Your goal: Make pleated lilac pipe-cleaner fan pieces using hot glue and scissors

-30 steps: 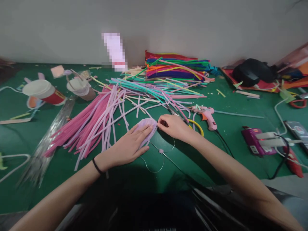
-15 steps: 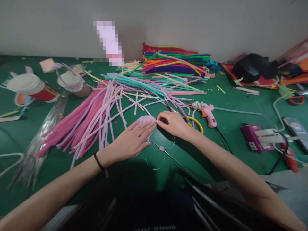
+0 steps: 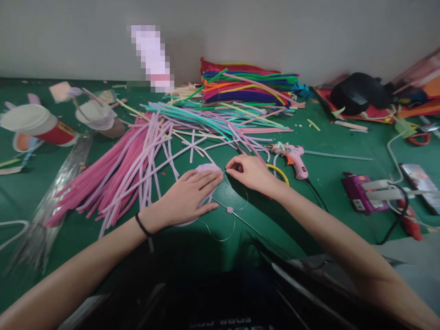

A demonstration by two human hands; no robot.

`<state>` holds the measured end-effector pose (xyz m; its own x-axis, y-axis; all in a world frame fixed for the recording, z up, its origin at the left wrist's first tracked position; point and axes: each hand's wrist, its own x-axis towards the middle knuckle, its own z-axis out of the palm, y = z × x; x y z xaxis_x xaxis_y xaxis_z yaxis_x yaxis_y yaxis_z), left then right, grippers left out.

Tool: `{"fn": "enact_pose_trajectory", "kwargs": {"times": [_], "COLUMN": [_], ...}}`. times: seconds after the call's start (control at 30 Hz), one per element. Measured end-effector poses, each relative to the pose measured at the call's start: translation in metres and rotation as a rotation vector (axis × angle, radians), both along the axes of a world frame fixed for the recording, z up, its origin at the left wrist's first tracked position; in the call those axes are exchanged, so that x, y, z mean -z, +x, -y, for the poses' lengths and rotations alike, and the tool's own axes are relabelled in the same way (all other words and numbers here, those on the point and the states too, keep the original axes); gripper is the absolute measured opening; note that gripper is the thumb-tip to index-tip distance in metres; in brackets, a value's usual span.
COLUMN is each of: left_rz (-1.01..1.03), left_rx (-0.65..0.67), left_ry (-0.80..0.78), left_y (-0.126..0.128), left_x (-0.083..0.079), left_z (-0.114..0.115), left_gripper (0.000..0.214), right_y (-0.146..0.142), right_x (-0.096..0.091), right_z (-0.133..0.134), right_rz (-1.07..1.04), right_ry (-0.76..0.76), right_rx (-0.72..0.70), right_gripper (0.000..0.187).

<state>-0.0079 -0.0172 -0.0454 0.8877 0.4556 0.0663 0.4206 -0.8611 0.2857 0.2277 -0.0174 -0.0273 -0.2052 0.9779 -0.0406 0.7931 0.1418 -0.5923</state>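
Lilac pipe-cleaner piece [image 3: 207,168], a small rounded fuzzy shape, lies on the green tabletop [image 3: 330,181] in the middle of the view, mostly covered by the left hand [image 3: 185,199]. That hand lies flat on it, palm down, its fingers [image 3: 206,178] stretched out straight and close together, so they press on the piece and do not grip it. A dark band [image 3: 141,225] circles the left wrist.

The right hand [image 3: 249,172] sits just to the right of the piece. Its fingers [image 3: 233,166] are curled in, with thumb and forefinger closed together in a pinch right at the piece's right rim. Whether they hold the rim itself or something thin beside it is too small to tell.

Thin wire [image 3: 223,236] curves in loops on the tabletop just in front of both hands, with a small lilac bead-like knot [image 3: 229,210] on it.

Long pink and lilac pipe cleaners [image 3: 113,176] fan out to the left of the hands. A stack of many-coloured pipe cleaners [image 3: 247,87] lies at the back by the wall. A pink glue gun [image 3: 292,158] rests near the right hand, with a yellow loop [image 3: 280,173] between them. Two paper cups [image 3: 37,126] lie far left, and a purple device [image 3: 360,199] sits well to the right.
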Motion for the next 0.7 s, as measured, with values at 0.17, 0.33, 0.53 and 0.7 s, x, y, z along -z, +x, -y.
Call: {"fn": "enact_pose_trajectory", "kwargs": {"times": [0.17,0.33,0.53,0.7], "left_rz": [0.036,0.056,0.12,0.136], "left_rx": [0.023,0.043,-0.074,-0.09], "left_ry": [-0.037,-0.157,-0.181,-0.177], "left_y": [-0.003,-0.007,-0.001,0.0], "left_x": [0.002,-0.003,0.001,0.003], "left_z": [-0.002,-0.008,-0.011,-0.009], "left_gripper": [0.07,0.063,0.056,0.051], "right_y": [-0.004,-0.003,-0.001,-0.014], "right_x": [-0.003,0.0,0.0,0.001], "right_z": [-0.006,-0.012,-0.011,0.014], "right_rz": [-0.022,-0.003,-0.022,0.011], "right_ry": [-0.054,-0.021,-0.057,0.056], "right_rx": [-0.057,-0.12,-0.114,-0.058], "right_gripper": [0.004,0.004,0.009,0.026]}}
